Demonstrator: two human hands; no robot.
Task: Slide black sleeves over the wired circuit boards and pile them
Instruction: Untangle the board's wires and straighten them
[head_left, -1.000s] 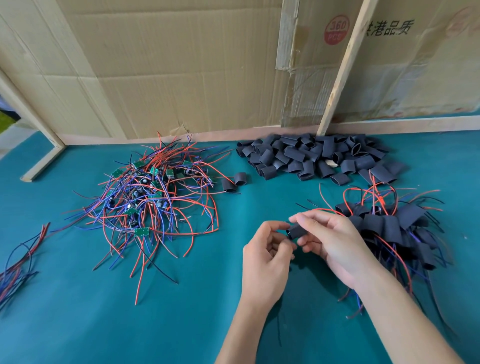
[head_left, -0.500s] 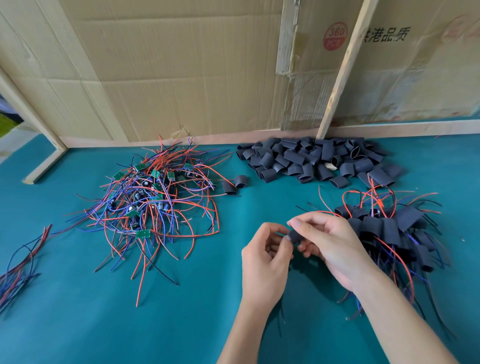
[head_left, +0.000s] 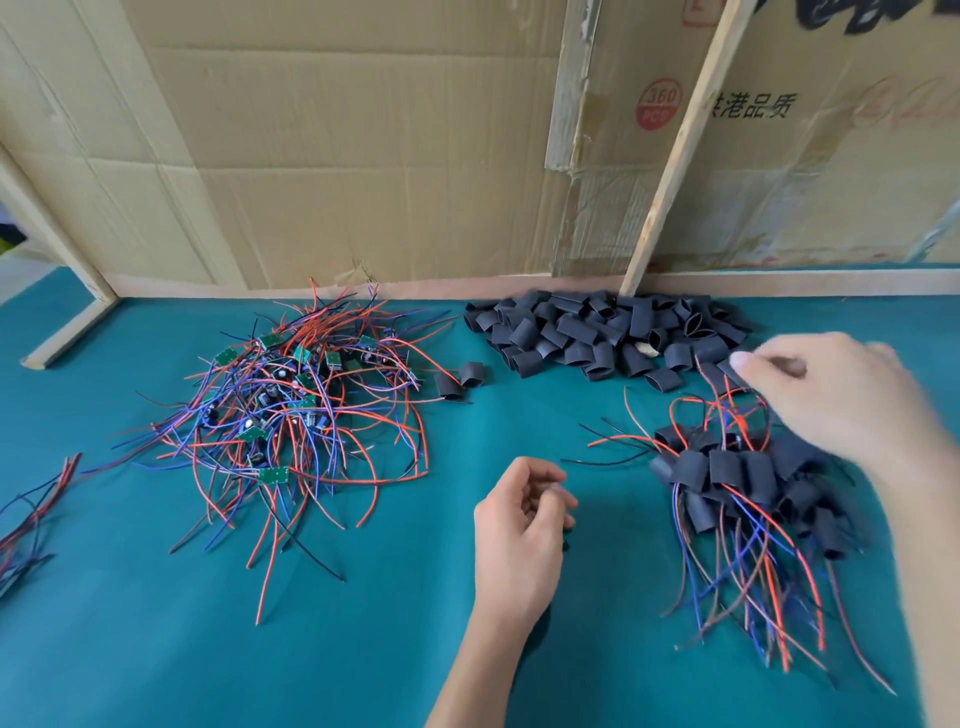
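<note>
Sleeves (head_left: 602, 332) lay heaped against the cardboard wall (head_left: 363, 156), and we take that heap as our landmark. Left of it sprawled the tangle of bare boards (head_left: 291, 405) with red, blue and black wires; two stray sleeves (head_left: 462, 379) sat between the two. In front of the heap, toward us and a little right, lay the finished pile (head_left: 748, 493), boards already sleeved, wires trailing our way.

We judged the job well begun but far from over: the finished pile looked sizeable, yet the bare tangle looked at least as large, and plenty of sleeves remained.

Our left hand (head_left: 524, 525) hovered over the green table (head_left: 156, 649), in front of the heap and left of the finished pile, fingers loosely curled; we saw nothing held in it. Our right hand (head_left: 831, 395) was at the heap's front right edge, above the finished pile, badly blurred. Its fingers looked bent together, but we could not tell whether they pinched anything.

A small pale object (head_left: 643, 349) among the sleeves we could not identify. A wire bundle (head_left: 26, 514) far left of the heap was cut off by the frame.
</note>
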